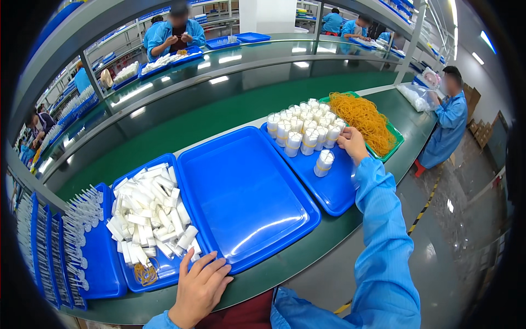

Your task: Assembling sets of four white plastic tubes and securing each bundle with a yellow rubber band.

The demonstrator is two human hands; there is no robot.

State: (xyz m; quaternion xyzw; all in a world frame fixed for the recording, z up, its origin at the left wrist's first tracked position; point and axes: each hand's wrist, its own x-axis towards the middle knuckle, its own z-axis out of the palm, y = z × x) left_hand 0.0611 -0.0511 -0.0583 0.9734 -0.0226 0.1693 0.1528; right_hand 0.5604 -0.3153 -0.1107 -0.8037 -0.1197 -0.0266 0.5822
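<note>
My left hand rests flat on the near rim of a blue tray heaped with white tube-shaped pieces, fingers spread and holding nothing. My right hand reaches to the far right, its fingers touching the upright white bundles standing in another blue tray. One bundle stands apart, just left of my wrist. Whether the hand grips anything is hidden. A bare blue tray lies between the two.
A green tray of orange rubber bands sits beyond my right hand. A few rubber bands lie in the left tray. White handled pieces fill trays at far left. People in blue coats work nearby.
</note>
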